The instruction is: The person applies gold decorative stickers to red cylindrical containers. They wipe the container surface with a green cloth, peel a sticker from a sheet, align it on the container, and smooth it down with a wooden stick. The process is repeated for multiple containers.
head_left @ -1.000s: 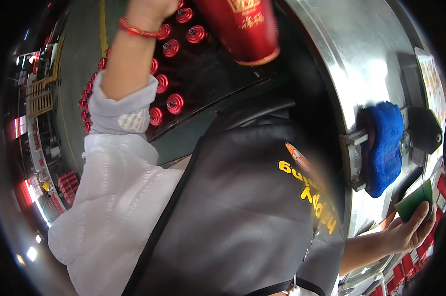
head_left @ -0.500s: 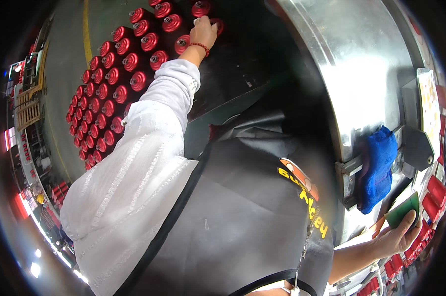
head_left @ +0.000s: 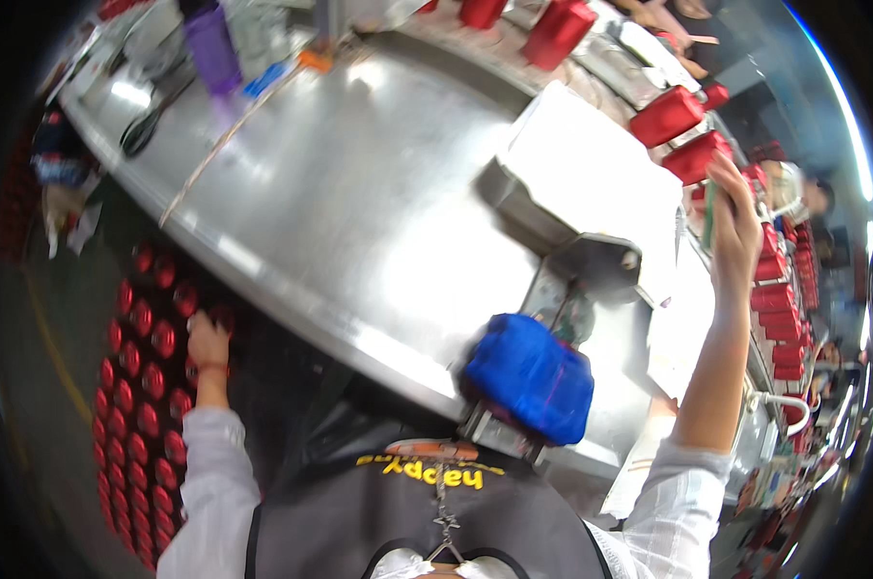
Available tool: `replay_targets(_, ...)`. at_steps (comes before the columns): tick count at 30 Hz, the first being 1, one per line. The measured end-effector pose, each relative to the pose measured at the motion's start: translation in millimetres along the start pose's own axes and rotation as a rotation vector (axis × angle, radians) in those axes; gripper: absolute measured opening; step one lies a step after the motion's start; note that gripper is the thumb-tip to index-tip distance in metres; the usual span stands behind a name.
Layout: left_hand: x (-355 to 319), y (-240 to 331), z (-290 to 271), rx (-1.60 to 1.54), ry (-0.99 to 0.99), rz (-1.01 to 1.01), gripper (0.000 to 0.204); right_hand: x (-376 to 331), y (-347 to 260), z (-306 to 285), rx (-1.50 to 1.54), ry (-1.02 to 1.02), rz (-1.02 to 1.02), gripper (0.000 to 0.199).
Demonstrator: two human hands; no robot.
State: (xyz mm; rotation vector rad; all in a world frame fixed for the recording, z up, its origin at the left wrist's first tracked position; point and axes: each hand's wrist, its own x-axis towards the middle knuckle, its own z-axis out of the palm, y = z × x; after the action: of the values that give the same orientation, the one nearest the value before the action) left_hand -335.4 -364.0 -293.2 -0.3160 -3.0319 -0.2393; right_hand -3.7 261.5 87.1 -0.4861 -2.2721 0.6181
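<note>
Below the curved steel counter (head_left: 359,222), the red round-topped cans (head_left: 142,386) are touched by the left hand (head_left: 207,340), apparently closing on one, while a flat green card (head_left: 709,214) is pinched in the right hand (head_left: 735,227) beyond it.

The red bottles (head_left: 142,386) stand upright in close rows, caps up, below the curved edge of the steel table (head_left: 359,222). A thin green object (head_left: 709,214) is held upright above the table's right end.
</note>
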Motion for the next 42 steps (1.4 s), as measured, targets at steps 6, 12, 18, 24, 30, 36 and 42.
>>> replay_targets(6, -21, 0, -26, -0.261, 0.232, 0.149, 0.032, 143, 205, -37, -0.963, 0.367, 0.192, 0.053)
replay_targets(12, -47, 68, -146, -0.474, 0.340, 0.167, 0.024, 182, 286, -59, -0.815, 0.151, 0.672, 0.068)
replay_targets(18, -23, 176, -219, -0.701, 0.478, 0.553, 0.028, 110, 297, -85, -1.060, 0.384, 0.228, 0.042)
replay_targets(24, 7, 271, -228, -1.189, 0.202, 1.163, 0.037, 45, 101, -104, -0.692, 0.519, -0.338, 0.015)
replay_targets(30, -49, 418, -272, -1.374, -0.531, 1.138, 0.086, -25, -70, -104, -0.128, 0.382, -0.145, 0.037)
replay_targets(36, -113, 464, -289, -1.486, -1.417, 0.923, 0.090, -119, -91, 11, 0.398, 0.279, 0.256, 0.041)
replay_targets(42, -133, 434, -255, -1.598, -1.635, 0.347, 0.062, -171, -69, 79, 0.471, 0.152, 0.519, 0.062)
